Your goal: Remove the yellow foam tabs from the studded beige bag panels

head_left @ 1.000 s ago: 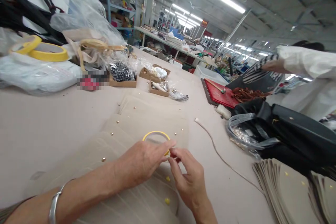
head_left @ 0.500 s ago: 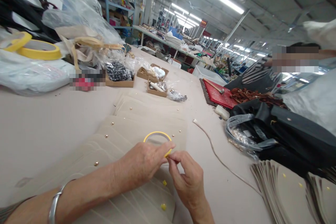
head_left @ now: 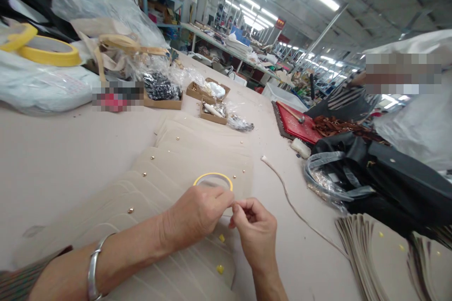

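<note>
My left hand (head_left: 201, 211), a silver bangle on its wrist, is closed on a roll of yellow tape (head_left: 213, 177); only the roll's far rim shows past the knuckles. Against its fingertips, my right hand (head_left: 256, 225) is closed in a pinch. What the right fingers pinch is hidden. Beneath both hands lie overlapping beige panels (head_left: 197, 155) fanned across the table, with small gold-coloured metal studs on them. Two bits of yellow tape (head_left: 221, 269) stick to the panel near my right wrist.
Small cardboard boxes (head_left: 163, 103) of hardware stand at the back. On the right are a cord (head_left: 289, 200), a black bag (head_left: 395, 174), a red board (head_left: 293, 124) and stacked beige panels (head_left: 360, 240). More yellow tape rolls (head_left: 51, 51) lie left. Another person (head_left: 353, 96) is at far right.
My two hands have come closer at the fingertips, and the left hand now covers more of the tape roll. The right fingers have curled in more. The view has shifted slightly.
</note>
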Demonstrator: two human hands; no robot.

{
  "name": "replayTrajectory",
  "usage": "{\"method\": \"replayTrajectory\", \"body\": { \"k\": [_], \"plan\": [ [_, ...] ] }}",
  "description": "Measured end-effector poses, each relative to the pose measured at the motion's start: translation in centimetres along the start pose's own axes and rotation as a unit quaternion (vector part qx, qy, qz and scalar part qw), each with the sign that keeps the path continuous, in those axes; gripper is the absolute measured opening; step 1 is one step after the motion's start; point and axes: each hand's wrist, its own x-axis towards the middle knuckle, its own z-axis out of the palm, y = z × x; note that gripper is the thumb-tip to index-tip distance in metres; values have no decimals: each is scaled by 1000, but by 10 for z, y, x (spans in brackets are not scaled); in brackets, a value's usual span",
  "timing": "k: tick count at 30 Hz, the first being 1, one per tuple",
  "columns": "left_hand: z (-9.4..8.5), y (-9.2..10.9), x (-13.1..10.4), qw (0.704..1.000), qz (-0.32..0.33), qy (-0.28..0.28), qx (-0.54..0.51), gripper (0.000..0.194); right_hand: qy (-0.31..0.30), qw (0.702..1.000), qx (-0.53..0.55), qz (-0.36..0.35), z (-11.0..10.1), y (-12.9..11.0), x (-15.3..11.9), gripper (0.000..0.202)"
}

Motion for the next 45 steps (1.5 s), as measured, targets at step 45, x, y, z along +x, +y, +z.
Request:
{"method": "replayTrajectory", "body": {
  "k": [45],
  "plan": [
    [8, -5, -13, 973, -80, -196, 97, 12, -137, 951, -275, -39, -6, 35, 8, 24]
  ]
}}
